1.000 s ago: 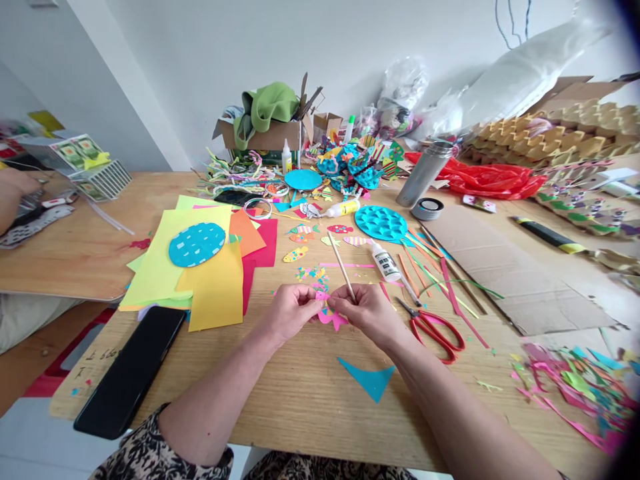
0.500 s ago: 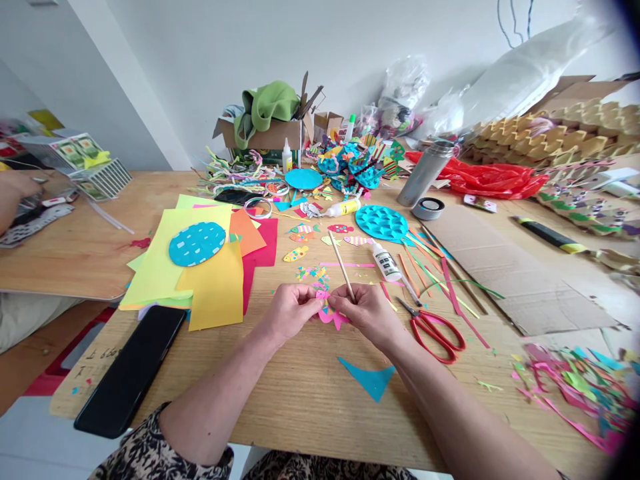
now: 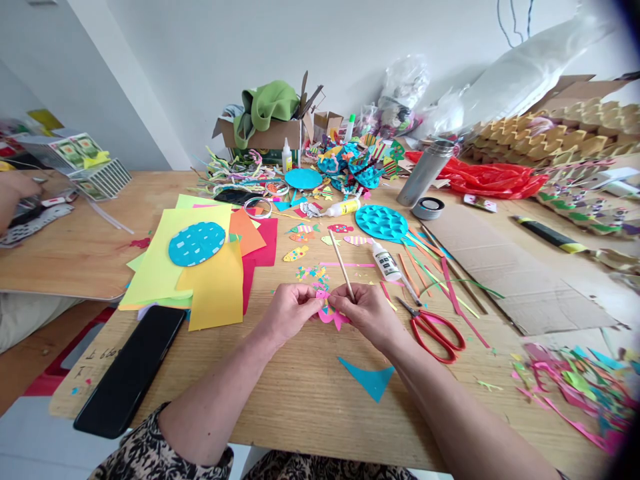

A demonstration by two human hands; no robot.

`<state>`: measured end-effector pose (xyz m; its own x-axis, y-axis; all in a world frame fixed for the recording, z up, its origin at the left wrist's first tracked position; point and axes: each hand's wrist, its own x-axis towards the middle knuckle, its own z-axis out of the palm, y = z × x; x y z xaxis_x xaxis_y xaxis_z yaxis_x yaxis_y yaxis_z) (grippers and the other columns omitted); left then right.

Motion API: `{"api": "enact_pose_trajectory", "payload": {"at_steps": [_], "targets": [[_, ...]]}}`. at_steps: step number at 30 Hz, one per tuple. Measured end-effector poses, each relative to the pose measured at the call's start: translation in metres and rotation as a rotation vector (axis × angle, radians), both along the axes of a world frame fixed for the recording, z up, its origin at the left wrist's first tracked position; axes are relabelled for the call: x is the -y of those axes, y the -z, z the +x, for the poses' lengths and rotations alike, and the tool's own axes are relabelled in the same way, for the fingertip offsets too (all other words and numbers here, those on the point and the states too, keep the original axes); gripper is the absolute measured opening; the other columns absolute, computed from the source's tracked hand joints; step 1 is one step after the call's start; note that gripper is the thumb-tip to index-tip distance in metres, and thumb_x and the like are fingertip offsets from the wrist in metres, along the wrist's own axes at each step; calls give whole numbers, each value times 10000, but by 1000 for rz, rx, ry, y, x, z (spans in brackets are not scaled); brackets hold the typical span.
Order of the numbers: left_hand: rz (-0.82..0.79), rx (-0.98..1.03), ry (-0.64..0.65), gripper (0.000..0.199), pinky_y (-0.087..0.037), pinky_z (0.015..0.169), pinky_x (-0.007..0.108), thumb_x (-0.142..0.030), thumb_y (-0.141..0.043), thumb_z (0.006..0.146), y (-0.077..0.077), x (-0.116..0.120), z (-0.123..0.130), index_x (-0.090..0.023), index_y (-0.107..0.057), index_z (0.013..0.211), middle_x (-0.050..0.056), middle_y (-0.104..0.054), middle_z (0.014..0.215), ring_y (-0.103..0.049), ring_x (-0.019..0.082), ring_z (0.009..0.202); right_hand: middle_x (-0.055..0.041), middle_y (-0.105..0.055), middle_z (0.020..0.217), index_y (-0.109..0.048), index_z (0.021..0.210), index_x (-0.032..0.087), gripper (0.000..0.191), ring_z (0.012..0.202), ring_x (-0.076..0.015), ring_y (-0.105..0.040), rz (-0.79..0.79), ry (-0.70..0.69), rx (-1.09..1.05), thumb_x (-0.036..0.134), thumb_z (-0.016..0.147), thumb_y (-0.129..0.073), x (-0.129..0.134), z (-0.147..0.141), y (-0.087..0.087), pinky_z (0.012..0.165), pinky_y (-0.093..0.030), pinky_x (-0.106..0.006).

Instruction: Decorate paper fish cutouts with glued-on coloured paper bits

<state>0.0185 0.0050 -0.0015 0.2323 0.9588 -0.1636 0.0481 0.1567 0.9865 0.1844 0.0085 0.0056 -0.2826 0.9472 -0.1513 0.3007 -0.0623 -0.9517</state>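
A pink paper fish (image 3: 330,319) with small coloured bits on it is held between both hands, low over the table. My left hand (image 3: 296,308) pinches its left edge. My right hand (image 3: 367,312) grips its right side, and a thin wooden stick (image 3: 340,260) slants up from between the fingers of that hand. Just beyond lie tiny paper scraps (image 3: 314,275) and several decorated paper fish (image 3: 296,254). A white glue bottle (image 3: 386,261) and red-handled scissors (image 3: 436,333) rest to the right. Nearer me is a blue paper offcut (image 3: 369,379).
Coloured paper sheets (image 3: 215,300) and a black phone (image 3: 130,370) lie at left. A steel flask (image 3: 425,173) stands behind a blue scaled paper oval (image 3: 381,223). Cardboard (image 3: 515,280) and paper offcuts (image 3: 575,393) occupy the right. Another person's hand (image 3: 15,197) is at far left.
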Motion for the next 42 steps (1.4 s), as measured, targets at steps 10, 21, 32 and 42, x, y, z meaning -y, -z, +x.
{"api": "enact_pose_trajectory", "payload": {"at_steps": [10,21,32,42], "targets": [[-22,18,-38,228,-427,541,224,-359,-650,653,-2,-1,0,-149,-603,575,-8,-585,540,-509,104,522,66,-367,455,-460,565,200,457,416,-71,-312,-113,16,-141,575,744,-650,-2,3,3,412,-198,-241],[-32,33,-72,232,-431,542,218,-360,-641,661,-8,-2,-1,-141,-640,584,19,-622,558,-531,109,535,63,-418,469,-520,612,186,404,404,-63,-336,-152,30,-141,541,698,-691,-2,4,-1,406,-209,-235],[-52,60,-57,256,-431,548,220,-390,-705,640,-10,-2,-2,-141,-646,627,16,-623,572,-532,108,539,58,-446,477,-532,614,189,358,414,-70,-340,-140,38,-104,506,690,-681,-2,3,-1,420,-212,-241],[-51,57,-58,230,-436,548,216,-362,-694,646,-7,-2,-3,-135,-664,634,14,-629,570,-534,105,539,51,-444,499,-599,644,168,360,429,-69,-326,-122,-25,-25,518,688,-672,-3,5,1,426,-199,-239]]}}
